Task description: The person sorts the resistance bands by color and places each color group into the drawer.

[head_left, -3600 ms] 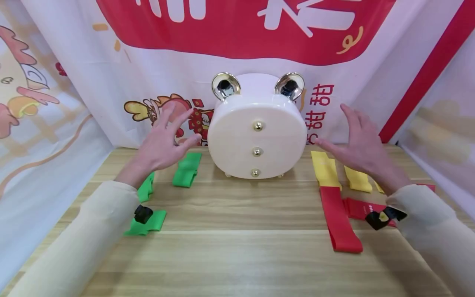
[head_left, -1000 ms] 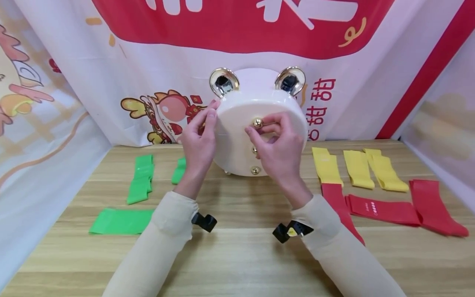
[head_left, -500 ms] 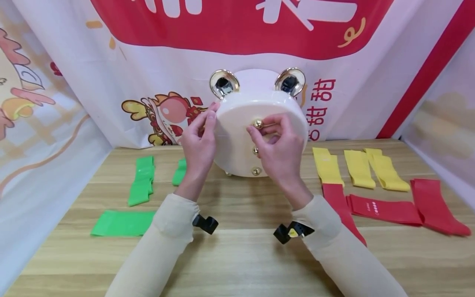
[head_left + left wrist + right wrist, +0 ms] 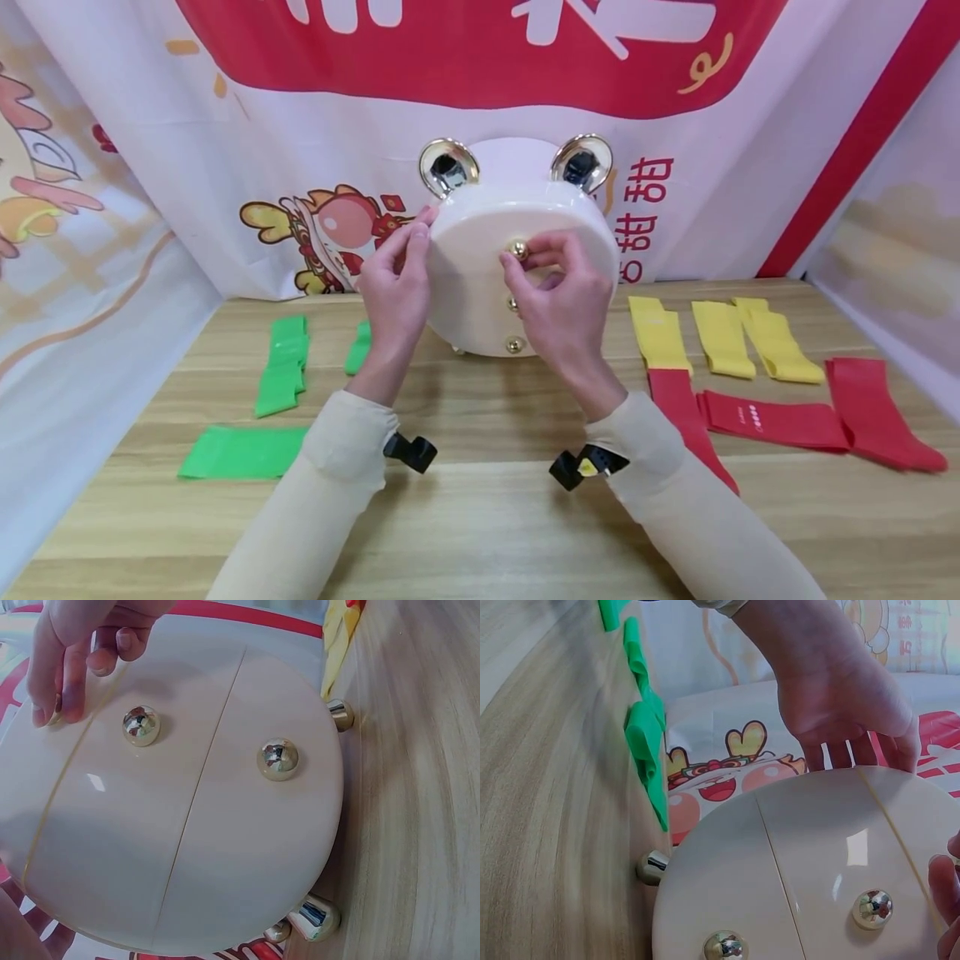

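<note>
A glossy white rounded drawer box (image 4: pixel 472 287) stands at the back of the table, its front split by seams in the left wrist view. My right hand (image 4: pixel 566 304) pinches the top gold knob (image 4: pixel 517 248) between thumb and fingertips. The middle knob (image 4: pixel 141 725) and the bottom knob (image 4: pixel 277 759) sit below it, untouched. My left hand (image 4: pixel 395 287) rests against the box's upper left side, its fairly straight fingers (image 4: pixel 840 754) reaching past the edge and partly hidden behind it. Two gold-rimmed round ornaments (image 4: pixel 448 167) stick up on top like eyes.
Green bands (image 4: pixel 283 362) lie on the wooden table (image 4: pixel 480 533) at the left. Yellow bands (image 4: pixel 660 337) and red bands (image 4: pixel 776 421) lie at the right. A printed cloth backdrop (image 4: pixel 360 125) stands right behind the box.
Both hands, earlier spread apart on either side of the box, have come inward: the right onto the top knob, the left against the side. Over the last second they hardly move.
</note>
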`<state>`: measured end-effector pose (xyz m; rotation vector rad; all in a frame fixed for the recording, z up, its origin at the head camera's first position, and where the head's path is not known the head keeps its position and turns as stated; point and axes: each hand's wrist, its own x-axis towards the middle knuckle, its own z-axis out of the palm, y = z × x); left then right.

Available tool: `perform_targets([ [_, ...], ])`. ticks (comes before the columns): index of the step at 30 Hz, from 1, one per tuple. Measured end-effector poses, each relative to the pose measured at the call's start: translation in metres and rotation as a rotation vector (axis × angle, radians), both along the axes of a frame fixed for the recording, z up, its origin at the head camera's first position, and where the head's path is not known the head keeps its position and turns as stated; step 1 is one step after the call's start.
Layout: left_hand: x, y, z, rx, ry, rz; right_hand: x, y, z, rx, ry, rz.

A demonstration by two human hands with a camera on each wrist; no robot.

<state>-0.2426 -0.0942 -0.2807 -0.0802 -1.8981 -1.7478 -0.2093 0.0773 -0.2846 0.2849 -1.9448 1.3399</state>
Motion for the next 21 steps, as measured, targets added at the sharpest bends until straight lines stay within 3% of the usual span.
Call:
perform_targets([
  [13, 0.005, -0.001, 0.01, 0.091, -0.11, -0.058, 0.01, 0.002, -0.004, 0.004, 0.054, -0.015],
  [21, 0.006, -0.003, 0.013, 0.137, -0.132, -0.08, 0.017, 0.002, -0.002, 0.038, 0.07, -0.025],
])
